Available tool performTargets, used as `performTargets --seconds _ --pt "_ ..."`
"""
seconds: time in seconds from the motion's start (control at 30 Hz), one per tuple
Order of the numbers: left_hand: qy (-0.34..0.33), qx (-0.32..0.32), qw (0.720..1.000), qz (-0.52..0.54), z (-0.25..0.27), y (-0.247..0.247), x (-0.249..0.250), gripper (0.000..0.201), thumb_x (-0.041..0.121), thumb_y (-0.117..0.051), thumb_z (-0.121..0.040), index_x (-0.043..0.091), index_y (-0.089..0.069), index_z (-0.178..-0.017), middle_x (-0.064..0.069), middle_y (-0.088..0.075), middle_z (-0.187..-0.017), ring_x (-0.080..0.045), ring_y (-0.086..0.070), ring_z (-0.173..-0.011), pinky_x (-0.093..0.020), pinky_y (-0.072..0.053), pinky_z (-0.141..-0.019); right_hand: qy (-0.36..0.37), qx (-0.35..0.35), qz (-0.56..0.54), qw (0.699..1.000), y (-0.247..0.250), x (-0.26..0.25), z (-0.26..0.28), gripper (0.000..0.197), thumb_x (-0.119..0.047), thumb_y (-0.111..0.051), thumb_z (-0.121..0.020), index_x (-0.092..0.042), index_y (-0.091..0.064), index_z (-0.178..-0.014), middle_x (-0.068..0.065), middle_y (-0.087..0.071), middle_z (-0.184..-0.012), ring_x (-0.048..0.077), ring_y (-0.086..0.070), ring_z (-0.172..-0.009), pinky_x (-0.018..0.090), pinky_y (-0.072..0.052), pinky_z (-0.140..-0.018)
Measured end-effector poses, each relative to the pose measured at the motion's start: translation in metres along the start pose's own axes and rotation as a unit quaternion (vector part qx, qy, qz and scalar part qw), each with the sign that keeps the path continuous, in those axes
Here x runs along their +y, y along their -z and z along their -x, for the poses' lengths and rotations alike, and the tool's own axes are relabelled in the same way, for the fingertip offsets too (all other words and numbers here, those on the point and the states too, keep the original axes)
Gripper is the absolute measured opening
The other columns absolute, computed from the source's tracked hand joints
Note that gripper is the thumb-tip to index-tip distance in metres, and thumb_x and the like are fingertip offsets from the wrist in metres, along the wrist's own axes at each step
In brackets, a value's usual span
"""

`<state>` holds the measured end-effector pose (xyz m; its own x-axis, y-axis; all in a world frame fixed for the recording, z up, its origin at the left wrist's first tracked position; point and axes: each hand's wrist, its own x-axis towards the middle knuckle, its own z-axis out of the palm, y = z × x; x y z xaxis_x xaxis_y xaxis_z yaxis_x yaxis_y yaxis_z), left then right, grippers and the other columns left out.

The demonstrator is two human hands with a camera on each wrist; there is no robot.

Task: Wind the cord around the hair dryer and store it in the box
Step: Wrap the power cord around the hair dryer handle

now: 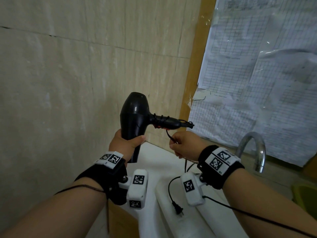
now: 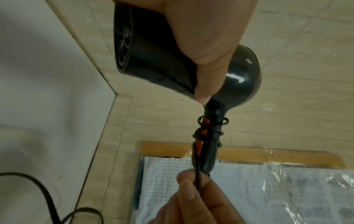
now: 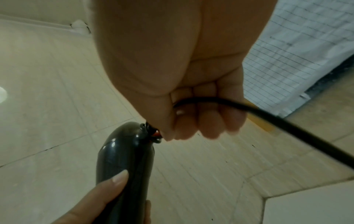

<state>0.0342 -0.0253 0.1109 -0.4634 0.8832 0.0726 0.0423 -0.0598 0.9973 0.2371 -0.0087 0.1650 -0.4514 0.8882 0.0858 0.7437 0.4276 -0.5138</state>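
Note:
A black hair dryer (image 1: 133, 115) is held up in front of the tiled wall, its barrel upright and its handle (image 1: 164, 121) pointing right. My left hand (image 1: 126, 143) grips the barrel near its nozzle end. Several turns of black cord (image 1: 160, 120) are wound round the handle, over its orange switch (image 2: 201, 145). My right hand (image 1: 183, 145) pinches the cord (image 3: 249, 110) just below the handle. The loose cord hangs down past my right wrist, and its plug (image 1: 178, 209) lies on the white surface below. No box shows in any view.
A white basin edge (image 1: 171, 169) lies under my hands. A chrome tap (image 1: 253, 150) curves up at the right. Gridded paper sheets under plastic (image 1: 257, 74) cover a wood-framed panel on the right. Beige wall tiles (image 1: 68, 66) fill the left.

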Motion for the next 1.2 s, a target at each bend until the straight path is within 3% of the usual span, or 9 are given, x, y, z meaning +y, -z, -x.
performTargets --seconds 0.13,0.27,0.47,0.57,0.77,0.87,0.93,1.1,1.2 --pt "-0.032 0.020 0.997 -0.072 -0.002 0.006 0.002 0.065 0.032 -0.080 -0.062 0.017 -0.055 -0.120 -0.005 -0.067 -0.101 -0.024 -0.062 -0.084 -0.032 -0.047 -0.074 0.016 0.026 0.037 0.999 0.011 -0.002 0.003 0.020 -0.021 -0.055 -0.085 -0.027 -0.052 -0.066 -0.009 -0.056 -0.060 0.007 -0.055 -0.055 0.023 -0.046 -0.058" --pt "-0.044 -0.008 0.991 -0.126 0.002 0.011 0.007 0.064 0.028 -0.080 -0.064 0.019 -0.051 -0.121 -0.002 -0.062 -0.097 -0.023 -0.059 -0.086 -0.032 -0.046 -0.079 0.024 0.080 0.056 0.995 0.027 0.002 0.002 0.010 -0.023 -0.056 -0.087 -0.021 -0.058 -0.077 -0.008 -0.052 -0.065 0.011 -0.050 -0.063 0.020 -0.038 -0.055" --pt "-0.043 -0.081 0.987 -0.132 0.005 0.013 0.012 0.066 0.031 -0.081 -0.060 0.022 -0.055 -0.119 -0.004 -0.068 -0.103 -0.025 -0.065 -0.093 -0.041 -0.052 -0.087 -0.001 0.167 -0.031 0.985 0.044 0.021 -0.004 0.011 -0.023 -0.060 -0.086 -0.015 -0.066 -0.081 0.001 -0.063 -0.076 0.014 -0.057 -0.071 0.017 -0.041 -0.059" --pt "-0.028 -0.111 0.988 -0.107 0.006 0.014 0.015 0.065 0.034 -0.080 -0.056 0.023 -0.057 -0.116 -0.003 -0.069 -0.101 -0.024 -0.066 -0.092 -0.044 -0.053 -0.088 -0.027 0.181 -0.083 0.980 0.045 0.033 -0.006 0.013 -0.025 -0.064 -0.084 -0.012 -0.066 -0.083 0.004 -0.064 -0.079 0.016 -0.056 -0.072 0.021 -0.043 -0.064" --pt "0.019 -0.163 0.986 -0.038 0.011 0.016 0.016 0.054 0.033 -0.076 -0.051 0.025 -0.060 -0.102 -0.009 -0.070 -0.092 -0.028 -0.066 -0.084 -0.040 -0.053 -0.078 -0.048 0.157 -0.202 0.966 0.042 0.048 -0.003 0.017 -0.018 -0.062 -0.085 -0.020 -0.065 -0.069 0.003 -0.059 -0.068 0.015 -0.051 -0.061 0.023 -0.043 -0.060" --pt "0.042 -0.180 0.983 0.017 0.017 0.015 0.016 0.038 0.019 -0.072 -0.073 0.015 -0.058 -0.108 -0.015 -0.066 -0.087 -0.029 -0.062 -0.077 -0.038 -0.052 -0.072 -0.015 0.136 -0.221 0.966 0.034 0.048 -0.003 0.030 0.000 -0.054 -0.087 -0.018 -0.061 -0.063 -0.003 -0.054 -0.050 0.014 -0.043 -0.046 0.027 -0.036 -0.051" --pt "0.053 -0.184 0.981 0.039 0.018 0.013 0.015 0.032 0.016 -0.066 -0.080 0.012 -0.057 -0.111 -0.017 -0.064 -0.088 -0.028 -0.061 -0.077 -0.039 -0.052 -0.073 -0.012 0.122 -0.235 0.964 0.025 0.044 -0.004 0.031 -0.003 -0.052 -0.088 -0.015 -0.057 -0.060 -0.006 -0.052 -0.041 0.013 -0.040 -0.041 0.027 -0.034 -0.048" --pt "0.086 -0.121 0.986 0.082 0.010 0.006 0.010 0.050 0.028 -0.074 -0.070 0.011 -0.057 -0.113 -0.017 -0.064 -0.081 -0.030 -0.060 -0.069 -0.042 -0.051 -0.070 -0.051 0.094 -0.278 0.955 0.002 0.036 -0.006 0.023 -0.018 -0.047 -0.094 -0.021 -0.067 -0.084 0.000 -0.054 -0.056 0.015 -0.043 -0.048 0.024 -0.039 -0.050" --pt "0.088 -0.064 0.990 0.085 0.006 0.005 0.009 0.062 0.036 -0.078 -0.060 0.013 -0.057 -0.114 -0.017 -0.067 -0.089 -0.032 -0.063 -0.073 -0.043 -0.054 -0.071 -0.073 0.081 -0.272 0.956 -0.003 0.032 -0.004 0.019 -0.013 -0.048 -0.093 -0.008 -0.066 -0.099 0.003 -0.054 -0.060 0.015 -0.045 -0.052 0.025 -0.042 -0.054"
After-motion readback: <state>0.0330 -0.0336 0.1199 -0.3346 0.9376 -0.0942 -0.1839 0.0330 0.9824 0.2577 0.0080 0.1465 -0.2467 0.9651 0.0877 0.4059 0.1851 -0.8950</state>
